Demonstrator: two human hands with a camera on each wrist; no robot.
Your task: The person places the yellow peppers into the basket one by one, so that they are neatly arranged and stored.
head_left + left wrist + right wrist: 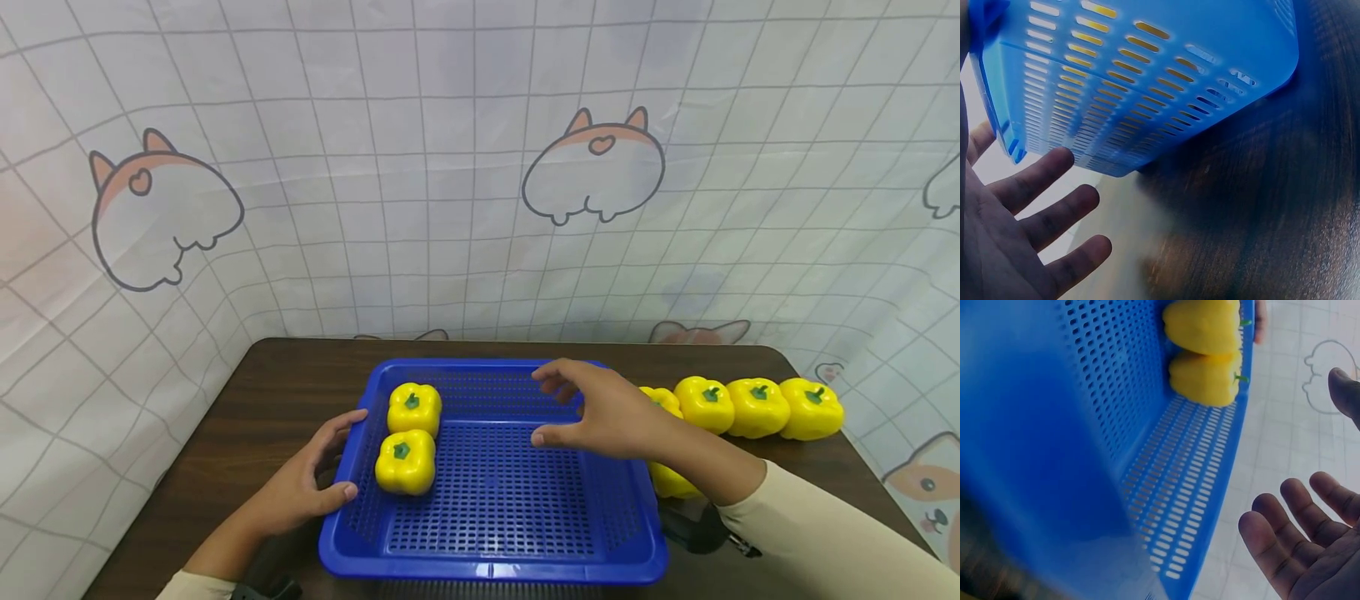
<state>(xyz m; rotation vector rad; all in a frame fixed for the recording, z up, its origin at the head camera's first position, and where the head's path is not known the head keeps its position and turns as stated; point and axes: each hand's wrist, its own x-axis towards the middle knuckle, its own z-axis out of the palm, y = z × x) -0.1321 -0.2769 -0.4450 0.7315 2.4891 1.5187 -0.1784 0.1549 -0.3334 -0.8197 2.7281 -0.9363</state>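
Two yellow bell peppers with green stems, the far bell pepper and the near bell pepper, sit along the left side of a blue perforated basket. My left hand is at the basket's left rim, its thumb and fingertips by the edge; in the left wrist view its fingers are spread beside the basket wall. Over the basket's right part hovers my right hand, thumb apart from loosely bent fingers, nothing between them. The right wrist view shows those fingers above the rim.
On the right of the dark wooden table several more yellow bell peppers stand in a row, some partly hidden behind my right forearm. A gridded cloth with cartoon animals hangs behind the table and at its sides.
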